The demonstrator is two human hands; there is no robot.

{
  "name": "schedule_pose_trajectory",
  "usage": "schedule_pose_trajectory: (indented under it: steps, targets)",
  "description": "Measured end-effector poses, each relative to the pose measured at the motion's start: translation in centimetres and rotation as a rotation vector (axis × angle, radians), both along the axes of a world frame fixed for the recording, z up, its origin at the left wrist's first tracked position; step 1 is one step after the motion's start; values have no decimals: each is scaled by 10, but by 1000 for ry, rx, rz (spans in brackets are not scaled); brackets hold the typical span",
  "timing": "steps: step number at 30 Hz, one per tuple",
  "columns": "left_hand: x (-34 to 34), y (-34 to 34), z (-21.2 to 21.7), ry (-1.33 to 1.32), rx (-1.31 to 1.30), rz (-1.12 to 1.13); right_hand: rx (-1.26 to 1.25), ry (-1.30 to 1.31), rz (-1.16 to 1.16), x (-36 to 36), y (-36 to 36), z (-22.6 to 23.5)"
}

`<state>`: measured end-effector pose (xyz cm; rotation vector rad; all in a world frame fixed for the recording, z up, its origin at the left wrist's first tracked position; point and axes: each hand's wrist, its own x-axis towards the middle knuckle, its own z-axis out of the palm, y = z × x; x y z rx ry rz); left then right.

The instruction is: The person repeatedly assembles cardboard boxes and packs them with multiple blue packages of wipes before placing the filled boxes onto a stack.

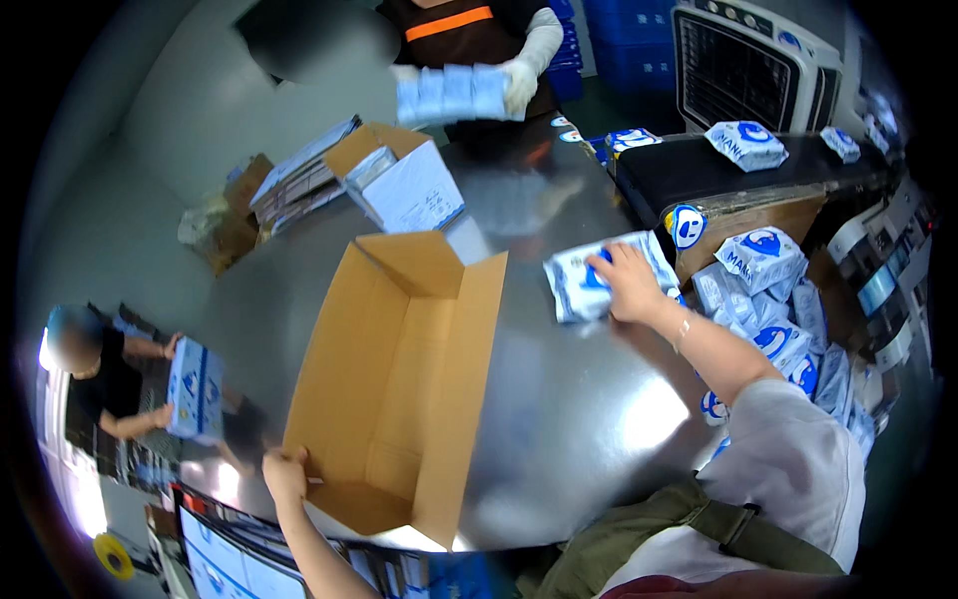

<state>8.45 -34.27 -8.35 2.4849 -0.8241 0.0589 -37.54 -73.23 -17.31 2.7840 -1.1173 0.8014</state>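
Observation:
An open brown cardboard box (394, 389), empty inside, lies lengthwise on the metal table in front of me. My left hand (286, 473) is closed on its near left edge, with the fingertips partly hidden by the cardboard. To the right of the box, my right hand (631, 283) grips the top of a white and blue soft packet (577, 285), its fingers curled over the packet's middle. That packet is at the tabletop beside the conveyor's end, and it looks like a pack of wipes.
A black conveyor belt (689, 172) carries similar packets (746, 146); more are heaped (778, 334) below it. A part-filled carton (409, 190) stands at the far side of the metal table (539, 429). One co-worker holds several packets (454, 95); another holds a blue-white box (196, 389).

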Motion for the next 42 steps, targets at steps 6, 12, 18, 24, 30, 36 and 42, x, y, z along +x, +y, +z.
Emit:
schedule_pose_trajectory:
  steps: [6, 12, 18, 24, 30, 36, 42]
  targets:
    - [-29, -22, 13, 15, 76, 60, 860, -791, 263, -45, 58, 34]
    - [-63, -26, 30, -11, 134, 130, 1319, -1123, 927, 37, 56, 107]
    - [-70, -27, 30, 101, 26, 191, 1551, 27, 934, 209, 144, 86]
    - [-57, -2, 28, 90, 231, 145, 640, 476, 836, 216, 249, 80]
    - [-27, -4, 42, -134, 443, 142, 166, -108, 744, 76, 214, 42]
    - [-1, 3, 54, -293, 273, 144, 280, 228, 367, -20, 206, -44]
    - [-240, -71, 4, -556, -421, -977, 199, 67, 327, -7, 125, -20]
